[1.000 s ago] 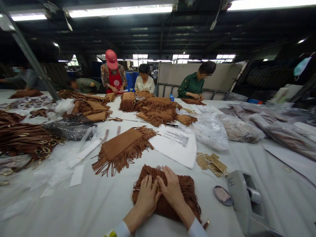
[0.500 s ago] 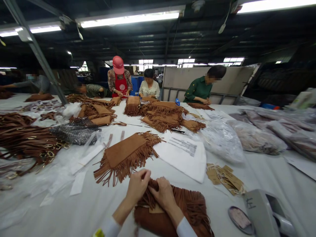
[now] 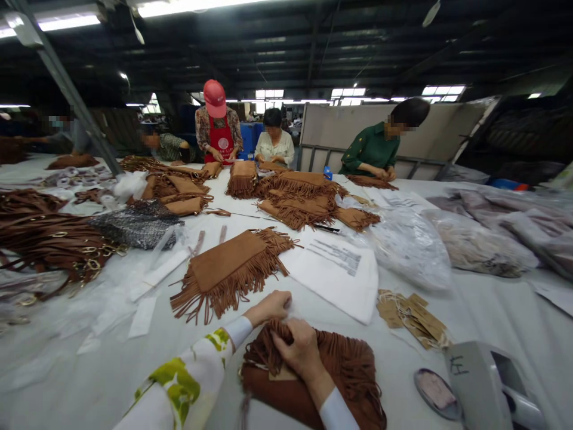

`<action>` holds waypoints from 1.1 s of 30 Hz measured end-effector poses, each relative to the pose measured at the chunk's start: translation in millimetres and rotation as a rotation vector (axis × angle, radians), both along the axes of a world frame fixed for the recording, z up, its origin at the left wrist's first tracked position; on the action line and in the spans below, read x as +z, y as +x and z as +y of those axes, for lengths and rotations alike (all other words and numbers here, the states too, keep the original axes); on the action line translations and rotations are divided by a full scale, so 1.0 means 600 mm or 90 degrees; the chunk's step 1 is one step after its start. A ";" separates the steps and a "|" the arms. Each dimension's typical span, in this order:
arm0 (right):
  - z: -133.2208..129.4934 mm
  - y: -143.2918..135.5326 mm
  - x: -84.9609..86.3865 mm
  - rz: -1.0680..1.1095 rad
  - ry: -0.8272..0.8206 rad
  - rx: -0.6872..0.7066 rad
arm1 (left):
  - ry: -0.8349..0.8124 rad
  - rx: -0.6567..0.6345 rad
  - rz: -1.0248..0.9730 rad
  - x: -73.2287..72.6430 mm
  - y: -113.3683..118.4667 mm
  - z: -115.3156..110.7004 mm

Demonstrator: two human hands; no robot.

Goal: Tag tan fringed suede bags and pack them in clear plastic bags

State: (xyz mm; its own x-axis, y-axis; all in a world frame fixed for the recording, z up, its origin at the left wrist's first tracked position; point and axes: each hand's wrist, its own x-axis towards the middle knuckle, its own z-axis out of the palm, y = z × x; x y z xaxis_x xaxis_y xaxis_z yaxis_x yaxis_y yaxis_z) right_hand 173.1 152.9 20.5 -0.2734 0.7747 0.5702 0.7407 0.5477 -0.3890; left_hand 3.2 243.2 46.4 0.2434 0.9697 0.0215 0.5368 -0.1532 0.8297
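Observation:
A dark brown fringed bag (image 3: 349, 370) lies at the front of the white table, its fringe bunched towards the top. My right hand (image 3: 302, 346) grips the fringe at the bag's upper left, fingers curled round the strands. Just beyond that edge is my left hand (image 3: 275, 306), its fingers drawn together; whatever they pinch is too small to name. A tan paper tag (image 3: 283, 375) rests on the bag, partly under my right wrist. Further back lies a lighter brown fringed bag (image 3: 230, 260), touched by neither hand.
A white cloth bag (image 3: 335, 272) and paper tags (image 3: 414, 316) lie beyond and to the right. A grey device (image 3: 486, 388) and round dish (image 3: 436, 393) stand front right. Brown straps (image 3: 49, 239) are heaped left; fringed bags (image 3: 299, 197) are piled behind. Several people work across the table.
My left hand has moved up and right, off the fringe, bringing its patterned sleeve into view. My right hand keeps its hold. The view has tilted slightly downward.

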 end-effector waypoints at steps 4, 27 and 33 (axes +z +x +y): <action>0.014 -0.007 0.000 -0.039 -0.118 -0.088 | -0.038 0.213 -0.036 -0.004 -0.115 -0.030; -0.097 0.075 0.044 0.003 -0.139 0.035 | -0.171 0.026 0.067 -0.039 -0.116 -0.429; -0.146 0.064 0.025 -0.100 -0.129 0.027 | -0.296 0.032 -0.121 -0.062 -0.084 -0.404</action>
State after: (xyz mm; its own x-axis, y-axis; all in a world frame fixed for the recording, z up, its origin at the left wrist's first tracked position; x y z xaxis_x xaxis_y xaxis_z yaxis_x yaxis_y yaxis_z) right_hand 211.3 65.4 35.4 -0.3806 0.8548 0.3528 0.7793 0.5019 -0.3752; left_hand -47.2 0.5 9.1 0.2303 0.8976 -0.3760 0.3668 0.2778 0.8878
